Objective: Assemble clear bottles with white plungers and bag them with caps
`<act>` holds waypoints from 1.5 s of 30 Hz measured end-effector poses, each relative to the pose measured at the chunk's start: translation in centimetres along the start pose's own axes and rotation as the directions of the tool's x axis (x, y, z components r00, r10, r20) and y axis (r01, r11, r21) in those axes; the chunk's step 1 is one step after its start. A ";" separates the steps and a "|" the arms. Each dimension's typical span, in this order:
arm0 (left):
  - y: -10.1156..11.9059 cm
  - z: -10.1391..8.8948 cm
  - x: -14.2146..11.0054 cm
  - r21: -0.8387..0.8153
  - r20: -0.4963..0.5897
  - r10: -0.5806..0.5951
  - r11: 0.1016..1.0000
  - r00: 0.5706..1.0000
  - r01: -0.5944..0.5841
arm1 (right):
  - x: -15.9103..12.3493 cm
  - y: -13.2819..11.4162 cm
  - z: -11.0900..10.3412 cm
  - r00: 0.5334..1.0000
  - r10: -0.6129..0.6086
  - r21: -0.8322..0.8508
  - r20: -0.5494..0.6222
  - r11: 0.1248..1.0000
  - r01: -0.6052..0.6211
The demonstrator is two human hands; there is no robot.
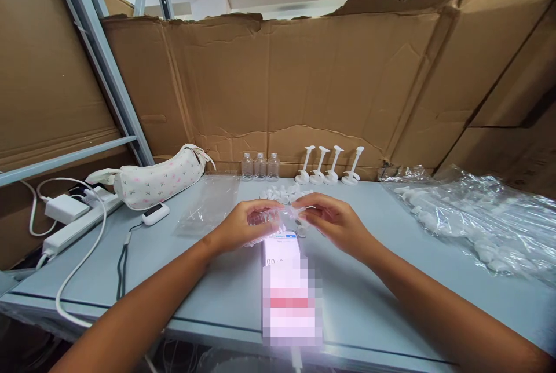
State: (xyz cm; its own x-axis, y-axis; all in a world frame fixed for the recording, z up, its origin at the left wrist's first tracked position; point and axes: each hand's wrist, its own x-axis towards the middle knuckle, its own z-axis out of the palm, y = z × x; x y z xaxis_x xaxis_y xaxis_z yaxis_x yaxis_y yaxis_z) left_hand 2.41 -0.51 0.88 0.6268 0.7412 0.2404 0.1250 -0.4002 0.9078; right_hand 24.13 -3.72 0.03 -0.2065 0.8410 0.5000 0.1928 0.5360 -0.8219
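My left hand (241, 223) is closed around a clear plastic piece (278, 219), seemingly a small bottle, held above the top end of the phone. The fingertips of my right hand (332, 219) pinch together at its right end; whatever small part sits between them is too indistinct to name. Just behind both hands lies a heap of small white parts (284, 193). Some clear, ridged plastic (256, 241) shows under my left hand, mostly covered by it. A lit phone (282, 251) with a timer lies below, partly blurred out.
Three clear bottles (260, 167) and several white stands (331, 173) line the cardboard wall (304, 83). A clear bag of white parts (469, 228) lies right; a flat clear bag (211, 205), pouch (158, 179), small white device (155, 214) and power strip (82, 225) lie left.
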 end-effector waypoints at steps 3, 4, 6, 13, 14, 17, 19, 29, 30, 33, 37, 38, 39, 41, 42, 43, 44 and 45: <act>-0.1 0.0 0.0 0.071 0.001 0.048 0.996 0.999 -0.048 | 0.1 -0.3 -0.2 0.997 0.071 -0.026 0.000 0.997 -0.071; -0.1 0.0 -0.1 0.117 -0.004 0.081 0.990 0.997 -0.080 | 0.1 -0.4 -0.2 0.995 0.097 -0.024 0.010 0.995 -0.096; -0.3 0.1 -0.1 0.229 -0.006 0.163 0.961 0.987 -0.157 | 0.1 -0.6 -0.4 0.993 0.116 -0.023 0.028 0.993 -0.116; 0.1 0.3 -0.3 0.106 0.014 0.059 0.993 0.998 -0.060 | -0.2 -1.3 -0.4 0.995 0.088 -0.061 0.042 0.994 -0.085; 0.3 0.3 -0.2 0.036 0.032 0.010 0.999 0.999 -0.011 | -0.2 -1.2 -0.4 0.996 0.074 -0.066 0.048 0.995 -0.071; 0.7 -0.1 0.0 -0.169 0.101 -0.088 0.980 0.991 0.104 | -0.2 -1.0 -0.4 0.998 -0.001 -0.095 0.061 0.995 0.007; 0.7 -0.3 0.1 -0.261 0.144 -0.126 0.952 0.982 0.161 | -0.2 -0.9 -0.4 0.997 -0.057 -0.110 0.059 0.992 0.063; 0.3 0.6 -0.3 0.272 0.007 0.124 0.955 0.992 -0.121 | -0.1 -0.6 0.1 0.979 0.197 0.010 0.047 0.980 -0.198; 0.3 0.7 -0.3 0.336 -0.004 0.165 0.929 0.986 -0.154 | -0.1 -0.5 0.1 0.977 0.210 0.008 0.045 0.978 -0.211; 0.3 0.8 -0.2 0.304 -0.045 0.120 0.948 0.992 -0.100 | -0.1 -0.5 -0.1 0.983 0.169 -0.015 0.070 0.986 -0.168; 0.3 0.5 0.0 0.028 -0.010 -0.009 1.000 1.000 0.010 | 0.0 -0.8 -0.6 0.983 0.117 0.011 0.142 0.993 -0.119; 0.4 0.5 0.0 0.001 0.006 -0.016 1.000 1.000 0.016 | 0.0 -0.8 -0.6 0.981 0.124 0.015 0.147 0.992 -0.128; 0.5 0.5 -0.1 -0.003 0.016 -0.019 1.000 1.000 0.019 | 0.0 -0.8 -0.6 0.979 0.141 0.012 0.147 0.989 -0.145; 0.6 0.6 -0.2 0.036 0.008 -0.017 0.999 1.000 0.017 | 0.0 -0.7 -0.4 0.972 0.198 -0.025 0.127 0.980 -0.196; 0.7 0.8 -0.2 0.061 0.001 -0.010 0.998 1.000 0.010 | -0.1 -0.6 -0.3 0.970 0.219 -0.059 0.109 0.975 -0.214; 0.8 0.9 -0.3 0.078 -0.006 -0.002 0.997 1.000 0.003 | -0.1 -0.6 -0.3 0.970 0.225 -0.100 0.091 0.971 -0.216; 0.8 1.0 -0.3 0.080 -0.011 0.003 0.997 1.000 -0.002 | -0.1 -0.6 -0.2 0.974 0.213 -0.141 0.075 0.969 -0.201; 0.8 1.0 -0.3 0.064 -0.013 0.004 0.998 1.000 -0.003 | -0.1 -0.5 -0.2 0.980 0.186 -0.176 0.067 0.969 -0.171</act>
State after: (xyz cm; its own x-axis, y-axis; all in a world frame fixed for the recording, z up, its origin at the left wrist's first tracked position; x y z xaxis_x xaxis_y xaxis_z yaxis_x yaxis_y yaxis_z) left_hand 3.13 -1.62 1.22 0.6173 0.7466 0.2481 0.1719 -0.4358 0.8835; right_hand 24.26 -4.08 0.49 -0.2308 0.9191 0.3194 0.3913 0.3882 -0.8344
